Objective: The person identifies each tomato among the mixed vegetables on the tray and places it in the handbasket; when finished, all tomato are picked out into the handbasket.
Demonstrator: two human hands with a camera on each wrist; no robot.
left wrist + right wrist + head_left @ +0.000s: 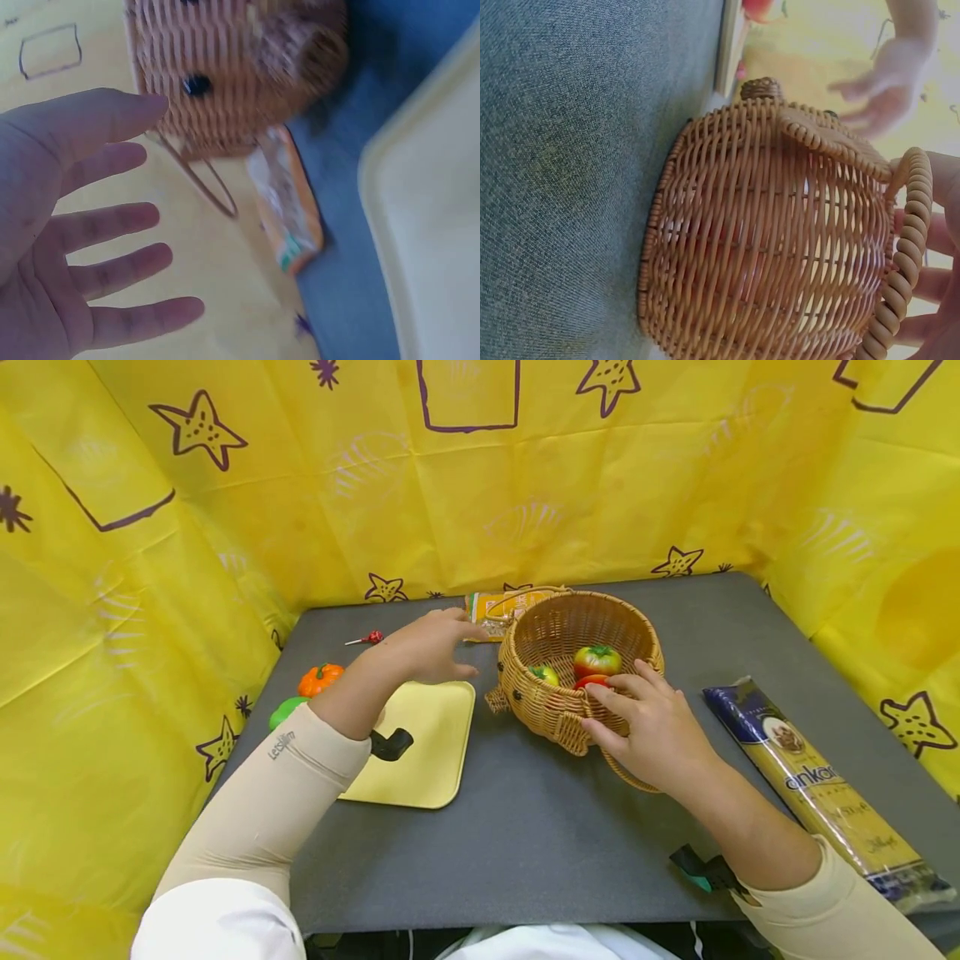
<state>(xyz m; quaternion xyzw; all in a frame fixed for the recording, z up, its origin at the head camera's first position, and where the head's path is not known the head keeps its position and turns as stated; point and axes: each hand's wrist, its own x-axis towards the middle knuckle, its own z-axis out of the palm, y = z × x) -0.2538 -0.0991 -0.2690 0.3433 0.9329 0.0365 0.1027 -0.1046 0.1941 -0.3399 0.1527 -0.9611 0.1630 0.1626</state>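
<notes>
A round wicker basket (pixel 536 714) with an animal snout and black eyes stands on the grey table. It holds a red-and-green tomato (pixel 597 661), a yellow-green piece (pixel 545 675) and a red piece (pixel 592 681) partly covered by fingers. My right hand (pixel 656 731) is at the near right rim, its loosely bent fingers reaching over the edge. In the right wrist view, the twisted handle (pixel 907 259) crosses in front of those fingers. Left of the basket, my left hand (pixel 431 647) hovers above the far end of a yellow tray (pixel 427 743), fingers spread and holding nothing.
An orange toy pumpkin (pixel 315 679) and a green piece (pixel 283 712) lie left of the tray. A lollipop (pixel 373 637) and an orange packet (pixel 480 628) are at the back. A long pasta pack (pixel 817 785) lies on the right. Yellow cloth (pixel 450 510) encloses the table.
</notes>
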